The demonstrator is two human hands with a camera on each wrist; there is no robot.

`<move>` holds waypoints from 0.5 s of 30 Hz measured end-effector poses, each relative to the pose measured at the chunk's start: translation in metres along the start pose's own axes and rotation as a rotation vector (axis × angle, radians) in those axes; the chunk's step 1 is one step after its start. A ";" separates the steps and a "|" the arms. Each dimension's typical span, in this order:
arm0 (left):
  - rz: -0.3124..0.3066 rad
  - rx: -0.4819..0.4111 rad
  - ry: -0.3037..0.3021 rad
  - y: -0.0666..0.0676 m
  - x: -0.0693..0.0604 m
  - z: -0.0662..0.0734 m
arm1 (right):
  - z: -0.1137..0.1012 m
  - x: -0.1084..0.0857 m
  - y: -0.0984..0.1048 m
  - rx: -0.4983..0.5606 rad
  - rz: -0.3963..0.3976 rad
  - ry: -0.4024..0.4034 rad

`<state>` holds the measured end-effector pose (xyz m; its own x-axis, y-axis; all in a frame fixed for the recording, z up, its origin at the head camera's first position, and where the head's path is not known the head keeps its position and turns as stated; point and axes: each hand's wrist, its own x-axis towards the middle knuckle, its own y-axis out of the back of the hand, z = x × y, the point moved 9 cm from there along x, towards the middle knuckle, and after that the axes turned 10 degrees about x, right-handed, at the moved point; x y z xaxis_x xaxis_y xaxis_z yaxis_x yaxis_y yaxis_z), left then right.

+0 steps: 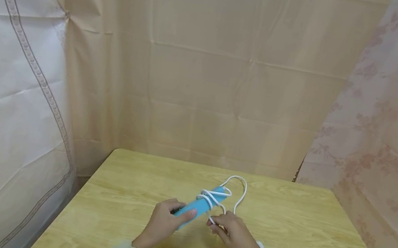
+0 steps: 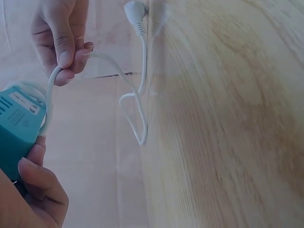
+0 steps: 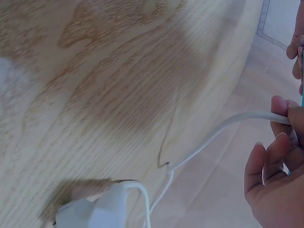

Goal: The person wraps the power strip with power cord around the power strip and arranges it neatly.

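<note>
A blue power strip [image 1: 190,209] is held up at a slant above the table, and my left hand [image 1: 163,220] grips its near end with the thumb on top. White cord [image 1: 244,191] runs in loose turns around the far half of the strip and loops out beyond it. With thumb and fingers, my right hand [image 1: 236,236] pinches the cord just right of the strip. The cord's white plug [image 3: 107,209] lies on the table by the right wrist. In the left wrist view, slots and a label show on the teal strip [image 2: 21,123].
The wooden table [image 1: 128,182] has a rounded far-left corner. Beige cloth [image 1: 198,76] hangs behind it, a pale sheet [image 1: 8,82] on the left, and a floral sheet [image 1: 384,147] on the right.
</note>
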<state>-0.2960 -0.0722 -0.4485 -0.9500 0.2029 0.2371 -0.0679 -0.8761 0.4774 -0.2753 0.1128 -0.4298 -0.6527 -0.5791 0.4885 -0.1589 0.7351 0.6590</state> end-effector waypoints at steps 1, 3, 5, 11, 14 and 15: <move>0.007 0.018 -0.008 0.000 -0.001 0.000 | 0.000 -0.002 -0.001 0.000 0.000 0.001; 0.022 0.045 -0.017 -0.001 -0.003 -0.001 | 0.000 -0.004 -0.003 0.002 -0.002 0.003; 0.038 0.053 -0.017 0.000 -0.003 -0.002 | 0.000 -0.005 -0.004 -0.009 -0.005 0.009; 0.092 0.108 -0.008 0.005 0.000 0.002 | 0.003 -0.002 -0.003 -0.058 -0.020 0.012; 0.114 0.127 -0.008 0.005 -0.001 0.003 | 0.006 -0.003 -0.006 -0.022 -0.051 -0.025; 0.120 0.130 -0.008 0.005 -0.002 0.003 | 0.008 -0.003 -0.008 -0.003 -0.066 -0.042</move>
<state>-0.2936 -0.0758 -0.4443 -0.9465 0.1045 0.3053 0.0859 -0.8304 0.5505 -0.2778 0.1117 -0.4407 -0.6716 -0.6106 0.4197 -0.2002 0.6950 0.6906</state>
